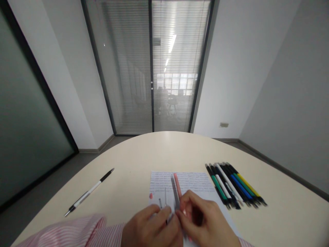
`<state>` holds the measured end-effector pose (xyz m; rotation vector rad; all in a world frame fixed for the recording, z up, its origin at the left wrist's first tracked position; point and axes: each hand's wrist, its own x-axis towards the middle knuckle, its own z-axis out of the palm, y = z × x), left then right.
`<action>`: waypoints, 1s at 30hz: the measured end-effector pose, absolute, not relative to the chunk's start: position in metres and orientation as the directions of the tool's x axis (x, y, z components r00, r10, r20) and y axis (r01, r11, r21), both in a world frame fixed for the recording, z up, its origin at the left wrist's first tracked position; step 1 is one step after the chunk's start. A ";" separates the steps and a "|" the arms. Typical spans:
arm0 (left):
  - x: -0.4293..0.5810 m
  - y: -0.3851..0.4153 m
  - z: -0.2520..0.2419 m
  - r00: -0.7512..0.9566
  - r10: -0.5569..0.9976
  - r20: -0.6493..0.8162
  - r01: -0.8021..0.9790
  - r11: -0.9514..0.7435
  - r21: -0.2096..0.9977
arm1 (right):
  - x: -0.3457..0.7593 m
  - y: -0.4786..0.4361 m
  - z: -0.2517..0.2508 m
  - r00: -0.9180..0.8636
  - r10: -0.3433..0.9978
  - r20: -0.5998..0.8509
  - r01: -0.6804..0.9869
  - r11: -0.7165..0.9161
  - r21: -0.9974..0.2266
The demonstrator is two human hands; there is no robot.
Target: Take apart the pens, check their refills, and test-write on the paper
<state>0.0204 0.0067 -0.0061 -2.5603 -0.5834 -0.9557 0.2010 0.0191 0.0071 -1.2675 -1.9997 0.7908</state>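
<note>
Some close two-handed work at six o'clock over paper (197,185), seemingly on pen parts (160,203); next calling for a steady, light pinch. Left hand (153,228) and right hand (207,218) close together, both curled narrow; too hidden to tell any grip. At right hand's eleven o'clock, partly covered, pink pen (177,184).

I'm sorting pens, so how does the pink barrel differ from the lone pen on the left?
The pink barrel looks pink; the lone pen is white and black. The right hand grips the pink barrel; the lone pen lies untouched on the table. Both are slender.
</note>
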 end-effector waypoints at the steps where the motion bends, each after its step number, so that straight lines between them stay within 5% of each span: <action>1: 0.020 0.010 -0.003 0.703 0.239 0.670 0.514 -0.822 -0.246 | 0.201 0.020 0.006 -0.310 0.928 0.207 0.505 0.345 -0.792; 4: 0.019 0.015 0.003 0.735 0.237 0.635 0.542 -0.768 -0.342 | 0.201 0.023 0.002 -0.238 0.945 0.222 0.388 0.302 -0.871; 11: 0.017 0.014 0.007 0.750 0.173 0.639 0.462 -0.828 -0.318 | 0.206 0.029 -0.006 -0.213 0.955 0.206 0.281 0.262 -0.923; 13: 0.017 0.013 0.011 0.674 0.208 0.709 0.453 -0.875 -0.174 | 0.207 0.030 -0.003 -0.190 0.959 0.211 0.300 0.261 -0.917; 16: 0.015 0.015 0.016 0.439 0.387 0.811 0.313 -0.912 0.266 | 0.208 0.030 0.002 -0.152 0.960 0.236 0.325 0.274 -0.905; 18: 0.012 0.019 0.019 0.171 0.640 0.749 0.167 -0.768 0.618 | 0.208 0.029 0.005 -0.139 0.952 0.273 0.360 0.305 -0.882; 20: 0.011 0.024 0.020 -0.028 0.793 0.608 -0.010 -0.609 0.793 | 0.209 0.028 0.006 -0.144 0.939 0.311 0.409 0.343 -0.846; 23: 0.009 0.033 0.021 -0.142 0.851 0.505 -0.164 -0.524 0.836 | 0.209 0.026 0.007 -0.153 0.929 0.336 0.459 0.368 -0.809; 30: 0.009 0.039 0.021 -0.184 0.869 0.459 -0.193 -0.490 0.850 | 0.208 0.025 0.006 -0.184 0.932 0.313 0.429 0.362 -0.827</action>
